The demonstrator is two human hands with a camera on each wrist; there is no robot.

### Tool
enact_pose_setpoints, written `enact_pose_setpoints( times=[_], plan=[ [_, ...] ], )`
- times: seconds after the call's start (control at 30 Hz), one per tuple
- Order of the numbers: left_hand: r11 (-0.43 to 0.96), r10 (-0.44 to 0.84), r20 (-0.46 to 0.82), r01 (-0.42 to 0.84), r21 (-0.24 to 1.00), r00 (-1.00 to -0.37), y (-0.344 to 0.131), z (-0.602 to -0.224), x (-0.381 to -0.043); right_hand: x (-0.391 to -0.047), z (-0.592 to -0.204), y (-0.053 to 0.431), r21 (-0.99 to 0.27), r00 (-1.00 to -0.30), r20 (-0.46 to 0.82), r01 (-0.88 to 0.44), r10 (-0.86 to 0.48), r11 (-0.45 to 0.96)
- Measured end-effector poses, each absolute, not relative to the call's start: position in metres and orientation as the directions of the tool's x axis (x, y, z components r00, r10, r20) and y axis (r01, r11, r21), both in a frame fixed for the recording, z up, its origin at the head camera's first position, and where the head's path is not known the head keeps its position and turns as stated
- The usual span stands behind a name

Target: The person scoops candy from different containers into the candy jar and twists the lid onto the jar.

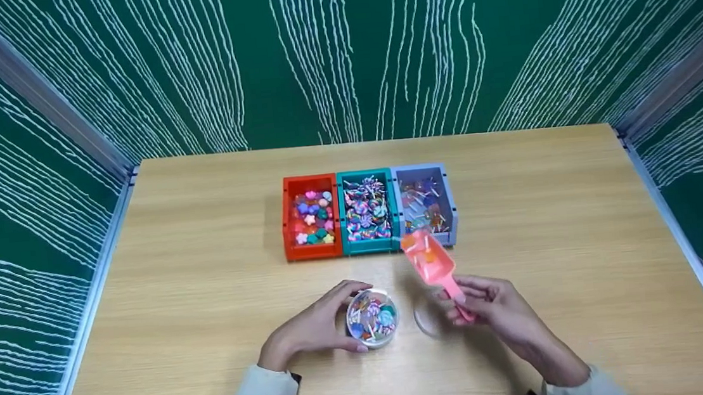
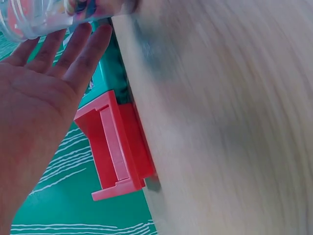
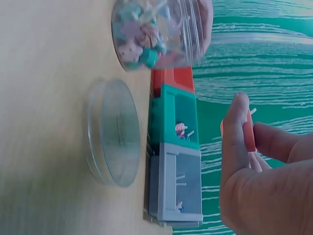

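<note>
My left hand [image 1: 319, 322] holds a clear round jar [image 1: 374, 344] on the table, thumb at its near side and fingers at its far side. Mixed small charms and lollipop pieces [image 1: 374, 315] fill it; the right wrist view shows them through the jar's wall [image 3: 171, 29]. With thumb and fingers, my right hand [image 1: 494, 306] pinches the handle of a pink scoop [image 1: 437, 266]. Orange and whitish pieces [image 1: 421, 252] lie in the scoop, whose tip overlaps the lavender bin in the head view. Between the hands rests a clear round lid [image 3: 120, 134], partly hidden by the right hand's side.
Three joined bins stand beyond the hands: a red one [image 1: 289, 228] with flower and star charms, a teal one [image 1: 346, 249] with swirl lollipops, a lavender one [image 1: 453, 214] with translucent stick pieces. Green panels [image 1: 364, 56] with white lines surround the wooden table [image 1: 175, 289].
</note>
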State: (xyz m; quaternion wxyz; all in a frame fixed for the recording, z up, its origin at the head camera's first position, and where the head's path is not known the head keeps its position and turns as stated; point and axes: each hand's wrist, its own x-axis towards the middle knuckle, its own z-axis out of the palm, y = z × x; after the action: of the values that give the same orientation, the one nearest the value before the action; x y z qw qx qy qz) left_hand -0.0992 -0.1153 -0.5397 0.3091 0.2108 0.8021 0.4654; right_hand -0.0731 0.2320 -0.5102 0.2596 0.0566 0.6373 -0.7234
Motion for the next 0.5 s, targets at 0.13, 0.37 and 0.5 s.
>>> enact_pose_setpoints(
  times=[0.13, 0.37, 0.5],
  plan=[
    [0.465, 0.617, -0.308, 0.02, 0.885, -0.724, -0.115, -0.542, -0.101, -0.063, -0.51, 0.231, -0.885, -0.83, -0.426, 0.466, -0.361, -0.027],
    [0.402, 0.636, -0.304, -0.032, 0.915, -0.709, -0.115, -0.545, -0.103, -0.053, -0.507, 0.229, -0.885, -0.778, -0.423, 0.465, -0.464, 0.028],
    [0.39, 0.638, -0.304, -0.043, 0.92, -0.708, -0.115, -0.546, -0.104, -0.05, -0.506, 0.229, -0.893, -0.754, -0.408, 0.447, -0.515, 0.053]
  ],
)
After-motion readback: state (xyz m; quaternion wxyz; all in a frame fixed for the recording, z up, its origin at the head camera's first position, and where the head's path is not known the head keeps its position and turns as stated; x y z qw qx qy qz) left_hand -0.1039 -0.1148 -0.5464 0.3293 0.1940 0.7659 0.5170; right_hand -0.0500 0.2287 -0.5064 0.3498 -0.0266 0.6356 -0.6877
